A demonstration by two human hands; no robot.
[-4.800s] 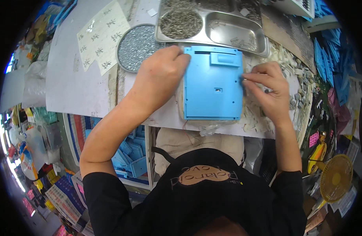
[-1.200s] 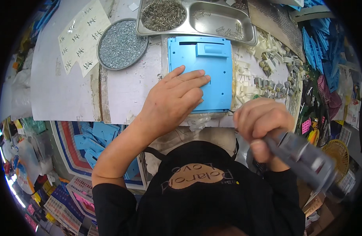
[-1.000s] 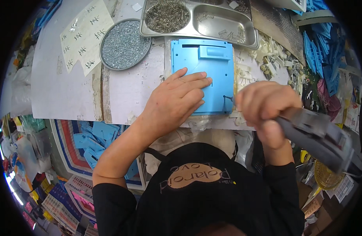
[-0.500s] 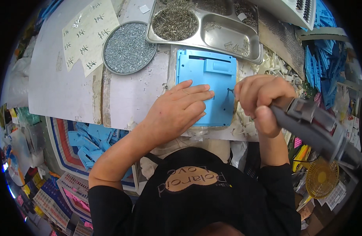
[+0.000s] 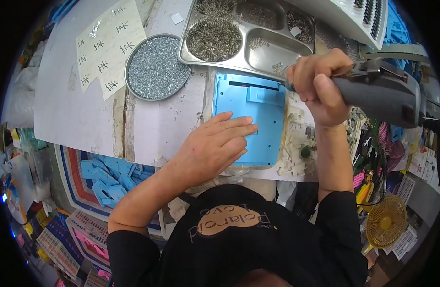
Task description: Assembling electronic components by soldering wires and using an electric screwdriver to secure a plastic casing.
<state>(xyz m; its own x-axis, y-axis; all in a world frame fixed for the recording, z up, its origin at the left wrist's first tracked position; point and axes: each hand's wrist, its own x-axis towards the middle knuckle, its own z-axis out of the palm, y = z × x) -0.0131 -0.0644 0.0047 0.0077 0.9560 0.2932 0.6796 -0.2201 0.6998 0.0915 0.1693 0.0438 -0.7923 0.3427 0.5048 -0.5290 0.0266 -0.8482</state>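
A light-blue plastic panel (image 5: pixel 263 150) with a slot and a raised block lies on the table before me. My left hand (image 5: pixel 215 146) rests flat across its left side, fingers stretched out. In my right hand (image 5: pixel 322 86) is a grey powered screwdriver (image 5: pixel 380 93), held nearly sideways with its body pointing off to the right. Its working end is by the panel's top right corner; my fingers partly hide it, so I cannot tell whether it touches a screw. Small dark holes show along the panel's right side.
Small silver screws (image 5: pixel 157 67) fill a round dish (image 5: pixel 127 79) at the upper left. Behind the panel, a steel compartment tray (image 5: pixel 260 53) holds small springs (image 5: pixel 214 40). Blue parts (image 5: pixel 110 177) lie in a crate at lower left. White scraps (image 5: pixel 294 153) flank the panel. A yellow fan (image 5: pixel 386 222) stands at right.
My right hand has carried the screwdriver away from the panel's right-middle hole, up to its top right corner. My left hand stays on the panel. The whole view has shifted slightly.
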